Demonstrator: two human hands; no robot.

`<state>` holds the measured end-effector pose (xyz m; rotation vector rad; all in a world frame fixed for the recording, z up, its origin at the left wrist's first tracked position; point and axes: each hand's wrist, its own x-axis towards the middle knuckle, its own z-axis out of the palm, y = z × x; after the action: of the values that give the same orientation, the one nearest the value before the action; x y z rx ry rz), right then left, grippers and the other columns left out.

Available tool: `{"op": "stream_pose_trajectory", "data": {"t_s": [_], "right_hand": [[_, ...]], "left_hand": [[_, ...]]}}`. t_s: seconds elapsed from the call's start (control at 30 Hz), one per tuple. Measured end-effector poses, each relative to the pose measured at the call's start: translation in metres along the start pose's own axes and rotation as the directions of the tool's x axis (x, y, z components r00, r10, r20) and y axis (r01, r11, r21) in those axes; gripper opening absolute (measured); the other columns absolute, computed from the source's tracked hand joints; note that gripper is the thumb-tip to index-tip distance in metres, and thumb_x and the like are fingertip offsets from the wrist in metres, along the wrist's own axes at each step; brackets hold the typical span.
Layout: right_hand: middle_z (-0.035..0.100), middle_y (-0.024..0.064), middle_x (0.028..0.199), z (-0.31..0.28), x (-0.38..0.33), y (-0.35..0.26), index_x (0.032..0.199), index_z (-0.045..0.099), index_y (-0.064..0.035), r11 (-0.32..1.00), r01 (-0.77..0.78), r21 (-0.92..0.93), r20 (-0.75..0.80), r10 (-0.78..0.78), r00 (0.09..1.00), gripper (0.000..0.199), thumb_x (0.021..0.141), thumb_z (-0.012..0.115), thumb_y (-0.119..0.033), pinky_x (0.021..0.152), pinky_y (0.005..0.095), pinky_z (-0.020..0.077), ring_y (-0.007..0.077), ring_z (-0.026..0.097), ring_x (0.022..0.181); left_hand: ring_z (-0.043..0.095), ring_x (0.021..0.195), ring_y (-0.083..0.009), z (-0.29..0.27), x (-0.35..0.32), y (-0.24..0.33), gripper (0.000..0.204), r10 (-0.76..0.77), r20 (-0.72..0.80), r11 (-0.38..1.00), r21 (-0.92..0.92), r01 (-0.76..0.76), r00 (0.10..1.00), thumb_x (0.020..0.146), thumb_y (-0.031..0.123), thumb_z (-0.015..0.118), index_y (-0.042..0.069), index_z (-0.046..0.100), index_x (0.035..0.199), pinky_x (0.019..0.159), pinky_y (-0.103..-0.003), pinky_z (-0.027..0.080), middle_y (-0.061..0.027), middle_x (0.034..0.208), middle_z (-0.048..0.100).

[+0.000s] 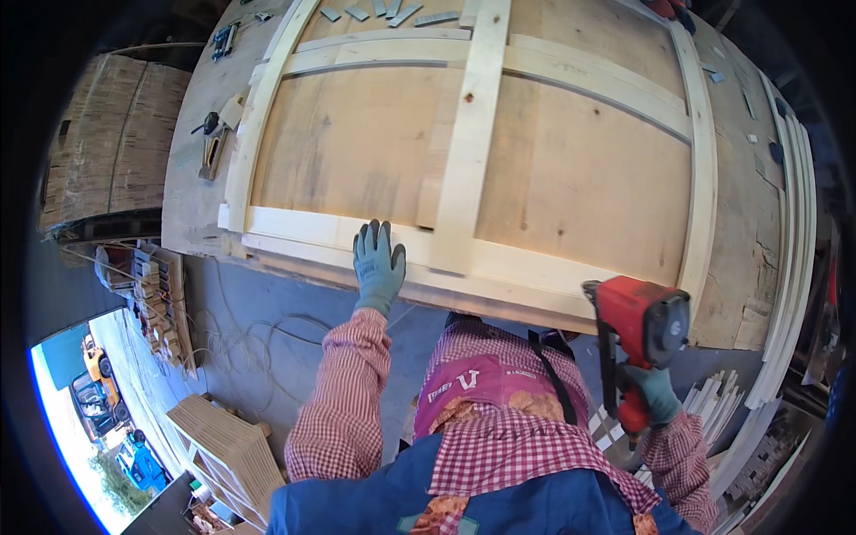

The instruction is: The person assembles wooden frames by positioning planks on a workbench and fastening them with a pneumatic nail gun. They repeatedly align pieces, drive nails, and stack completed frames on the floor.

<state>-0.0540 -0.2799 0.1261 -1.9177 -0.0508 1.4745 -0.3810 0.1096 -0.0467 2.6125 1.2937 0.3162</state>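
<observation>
My left hand point(378, 267), in a blue-grey work glove with dark fingertips, lies flat with fingers stretched out on the near rail point(526, 267) of a pale wooden frame. My right hand point(657, 394), gloved alike, is wrapped round the handle of a red and black nail gun point(637, 323). The gun's nose is by the near rail, toward its right end; whether it touches the wood I cannot tell. A middle upright point(473, 134) meets the near rail between my hands. The frame lies on a large plywood-topped table point(201, 192).
Strip-like pieces point(406, 15) lie at the far side. A hammer-like tool point(212, 152) rests left of the frame. Long battens point(794, 232) line the right edge. Stacked boards point(116, 134) stand at left, a loose hose point(259, 348) on the floor, and slats point(218, 450) at lower left.
</observation>
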Motion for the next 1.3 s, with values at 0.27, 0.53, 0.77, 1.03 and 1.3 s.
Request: {"op": "stream_pose_trajectory", "data": {"t_s": [0.27,0.53,0.77,1.03,1.3], "right_hand": [[0.063,0.0047,0.107,0.149,0.051,-0.058,0.121,0.056,-0.0012,0.982,0.163,0.094,0.047,-0.168,0.985,0.049,0.074,0.067,0.001,0.078,0.0272,0.0515,0.0143,0.061,0.092],[0.063,0.0129,0.114,0.198,0.069,-0.044,0.117,0.056,-0.0012,0.954,0.247,-0.171,-0.027,-0.255,0.967,0.053,0.072,0.077,-0.018,0.087,0.034,0.0491,0.0229,0.061,0.101],[0.066,0.0124,0.103,0.195,0.075,-0.055,0.111,0.06,-0.0006,0.847,0.382,-0.37,0.078,-0.381,0.921,0.048,0.072,0.079,-0.022,0.086,0.0358,0.0496,0.0272,0.063,0.097],[0.058,0.0032,0.07,0.203,0.038,-0.114,0.1,0.059,-0.0001,0.988,0.156,-0.003,0.11,-0.155,0.982,0.022,0.078,0.061,-0.003,0.049,0.0248,0.0439,0.0103,0.054,0.056],[0.055,0.0074,0.063,0.199,0.052,-0.086,0.097,0.054,0.0012,0.992,-0.037,0.123,0.221,0.009,0.975,0.02,0.079,0.062,-0.004,0.044,0.0282,0.0412,0.0154,0.052,0.048]], "left_hand": [[0.043,0.123,-0.0349,0.022,0.037,-0.018,0.041,0.04,0.066,0.995,-0.092,-0.034,0.997,0.082,0.033,0.068,0.007,0.059,0.113,0.108,-0.052,0.028,-0.0147,0.12,0.054],[0.037,0.128,-0.0387,0.008,0.041,-0.01,0.061,0.012,0.224,0.991,-0.134,0.019,0.975,0.081,0.05,0.066,0.004,0.056,0.121,0.111,-0.054,0.02,-0.0182,0.125,0.05],[0.025,0.136,-0.0407,0.011,0.045,0.028,0.088,-0.081,0.345,0.982,-0.131,0.134,0.935,0.065,0.067,0.072,0.003,0.05,0.121,0.115,-0.055,0.005,-0.0218,0.131,0.042],[0.021,0.139,-0.0391,0.007,0.043,0.023,0.091,-0.115,0.403,0.988,-0.052,0.148,0.908,0.068,0.069,0.069,0.001,0.049,0.125,0.117,-0.053,0.003,-0.0225,0.134,0.04],[0.019,0.14,-0.0398,0.007,0.042,0.023,0.093,-0.085,0.416,0.99,-0.069,0.125,0.905,0.068,0.069,0.069,0.002,0.046,0.129,0.117,-0.053,0.003,-0.0221,0.137,0.038]]}}
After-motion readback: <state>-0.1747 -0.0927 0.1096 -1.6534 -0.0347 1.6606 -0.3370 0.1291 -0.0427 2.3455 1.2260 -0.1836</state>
